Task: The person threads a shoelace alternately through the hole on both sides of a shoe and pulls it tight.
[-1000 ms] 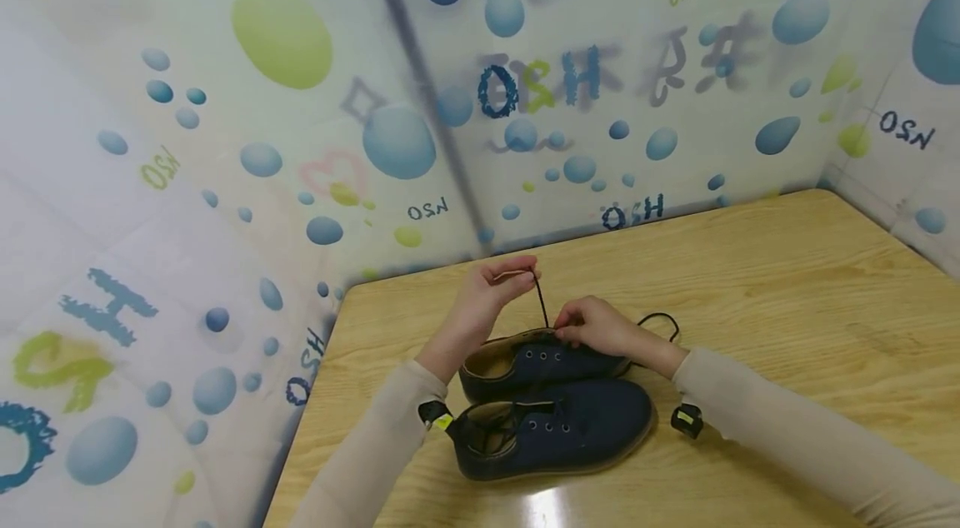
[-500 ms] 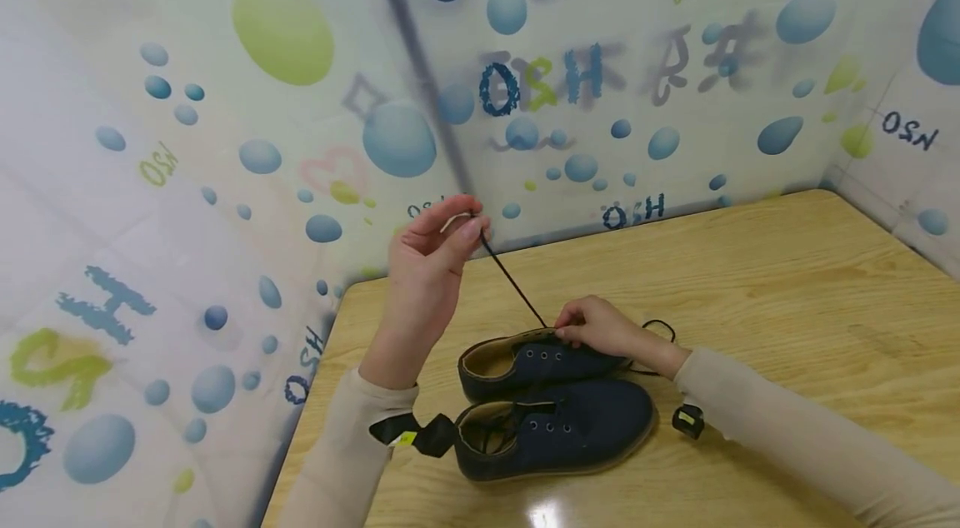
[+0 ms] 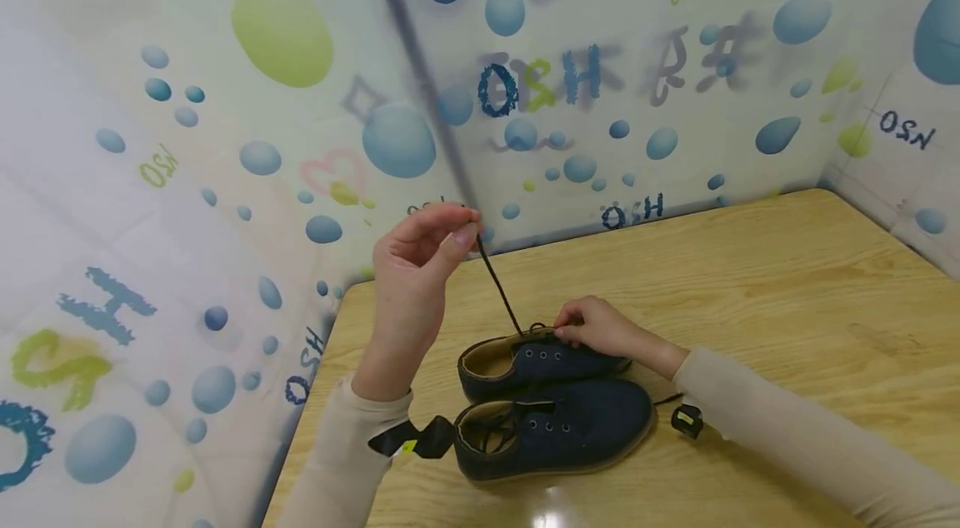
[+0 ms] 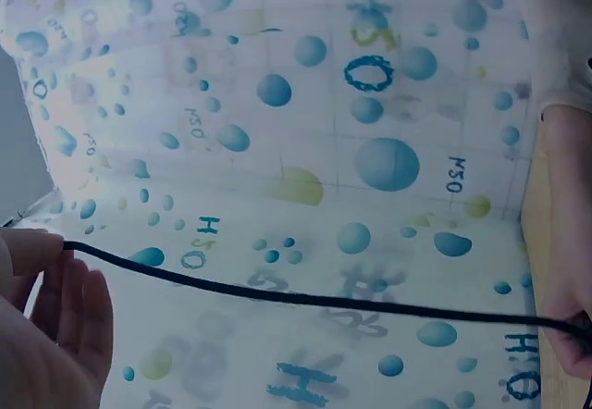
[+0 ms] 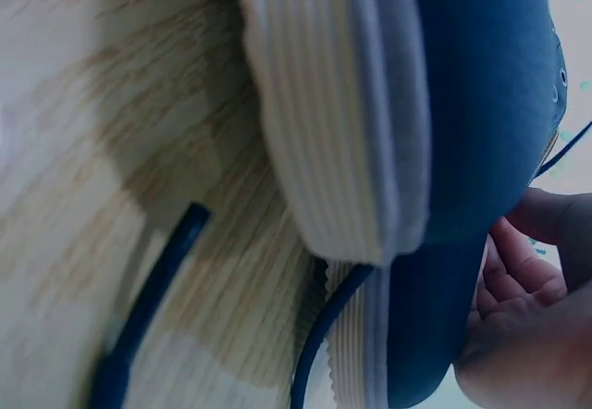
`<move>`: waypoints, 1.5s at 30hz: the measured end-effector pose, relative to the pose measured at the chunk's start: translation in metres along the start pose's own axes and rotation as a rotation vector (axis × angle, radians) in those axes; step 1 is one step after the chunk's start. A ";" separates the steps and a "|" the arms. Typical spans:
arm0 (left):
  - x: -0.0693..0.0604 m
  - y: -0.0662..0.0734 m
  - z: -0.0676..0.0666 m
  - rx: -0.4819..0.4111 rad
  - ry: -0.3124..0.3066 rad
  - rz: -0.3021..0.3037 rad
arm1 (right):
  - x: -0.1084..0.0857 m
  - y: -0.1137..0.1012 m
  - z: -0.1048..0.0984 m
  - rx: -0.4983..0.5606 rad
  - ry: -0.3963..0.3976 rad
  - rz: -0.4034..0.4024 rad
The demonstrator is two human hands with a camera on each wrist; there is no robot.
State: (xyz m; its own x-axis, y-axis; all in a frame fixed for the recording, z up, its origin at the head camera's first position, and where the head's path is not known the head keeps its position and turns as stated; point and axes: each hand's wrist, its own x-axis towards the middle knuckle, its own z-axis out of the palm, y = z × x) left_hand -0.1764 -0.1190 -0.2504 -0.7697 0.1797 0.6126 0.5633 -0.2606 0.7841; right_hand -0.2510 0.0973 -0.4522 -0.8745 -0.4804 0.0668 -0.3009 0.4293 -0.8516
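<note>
Two navy lace-up shoes lie side by side, toes to the right. My left hand [image 3: 412, 295] is raised behind the far shoe's [image 3: 491, 388] heel opening, pinching a dark shoelace [image 3: 497, 285] between thumb and fingertips. The lace slants taut down to that shoe; in the left wrist view the lace [image 4: 305, 298] spans toward the right hand. My right hand [image 3: 600, 326] pinches the far shoe's upper edge by the eyelets, beside a small lace loop [image 3: 537, 326]. What its fingertips grip exactly is partly hidden. The near shoe [image 3: 600, 424] holds bunched laces inside.
A wooden table [image 3: 787, 303] carries both shoes. A printed curtain [image 3: 300, 136] with blue and green drops stands along the left and back. A loose lace end [image 5: 157, 289] lies by the toes in the right wrist view. Black wrist cameras [image 3: 686, 421] sit near the shoes.
My left hand has risen and moved left, drawing out the lace. The lace loop right of my right wrist has gone; a small loop shows at the eyelets. My right hand has stayed put.
</note>
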 end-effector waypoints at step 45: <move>-0.053 -0.118 -0.041 0.935 -0.669 -0.603 | -0.037 -0.059 -0.001 -0.443 0.025 -0.178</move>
State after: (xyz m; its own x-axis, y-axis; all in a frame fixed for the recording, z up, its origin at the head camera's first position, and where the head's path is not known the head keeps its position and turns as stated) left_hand -0.2146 -0.1368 -0.3797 -0.8278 0.5429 -0.1414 0.3864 0.7346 0.5577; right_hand -0.2014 0.0901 -0.4039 -0.8019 -0.5598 0.2085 -0.5752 0.6293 -0.5226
